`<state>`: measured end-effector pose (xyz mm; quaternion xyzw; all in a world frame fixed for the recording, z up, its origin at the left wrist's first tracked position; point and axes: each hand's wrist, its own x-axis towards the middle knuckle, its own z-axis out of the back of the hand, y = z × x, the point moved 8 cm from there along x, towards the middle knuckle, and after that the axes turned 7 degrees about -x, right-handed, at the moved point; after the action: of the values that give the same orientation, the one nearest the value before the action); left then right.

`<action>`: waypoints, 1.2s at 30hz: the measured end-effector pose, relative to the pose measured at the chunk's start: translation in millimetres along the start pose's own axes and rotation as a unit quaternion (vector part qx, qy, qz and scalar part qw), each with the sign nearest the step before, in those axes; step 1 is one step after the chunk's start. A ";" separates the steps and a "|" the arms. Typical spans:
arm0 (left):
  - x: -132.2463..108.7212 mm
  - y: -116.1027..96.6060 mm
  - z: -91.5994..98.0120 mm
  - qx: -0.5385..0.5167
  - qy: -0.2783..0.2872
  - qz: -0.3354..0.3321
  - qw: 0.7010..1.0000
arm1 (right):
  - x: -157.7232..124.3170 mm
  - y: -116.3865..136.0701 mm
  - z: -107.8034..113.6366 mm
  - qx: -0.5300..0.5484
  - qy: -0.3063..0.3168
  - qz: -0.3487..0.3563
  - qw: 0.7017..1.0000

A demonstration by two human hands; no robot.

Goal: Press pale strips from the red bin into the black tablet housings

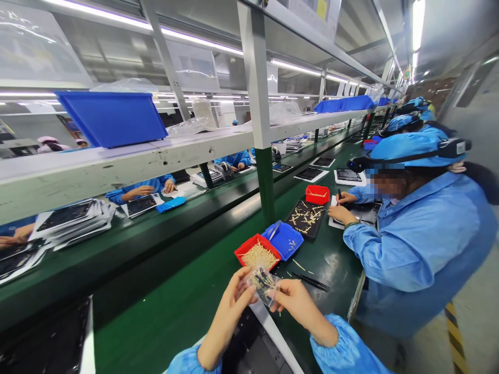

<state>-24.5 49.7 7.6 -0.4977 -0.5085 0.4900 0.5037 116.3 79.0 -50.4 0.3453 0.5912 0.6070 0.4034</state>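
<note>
Between my two hands is a small clear plastic bag (264, 283) with dark and pale little pieces inside. My left hand (236, 296) pinches its left side, and my right hand (294, 301) grips its right side with thumb and fingers. Just beyond the bag sits a red bin (238, 253) full of short pale strips (259, 255). A blue bin (286, 241) touches it, with tweezers (275, 228) and a few small dark bits inside. Below my hands lies a black panel (253, 345) with a white edge, partly hidden by my arms.
Black tweezers (310, 282) lie right of my hands. A black tray (306, 218) with scattered pale strips and another red bin (317, 194) stand farther off. A co-worker in blue (417, 228) sits at the right. A green post (265, 187) supports the shelf (187, 148) at left.
</note>
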 end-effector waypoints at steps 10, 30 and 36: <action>5.7 -0.3 24.8 -0.100 -0.143 -0.034 0.984 | -0.4 1.3 -1.9 -0.037 0.024 -0.013 0.999; 17.5 21.9 53.2 -0.265 -0.203 0.039 0.942 | 24.0 1.6 113.7 -0.263 -0.073 0.010 0.962; 16.0 22.1 47.8 -0.273 -0.191 0.053 0.942 | 23.8 4.3 90.5 -0.408 0.087 0.034 0.908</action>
<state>-72.0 66.4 -14.7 -0.5392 -0.6822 0.4442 0.2157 186.6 140.2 -41.8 0.1162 0.3123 0.8363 0.4355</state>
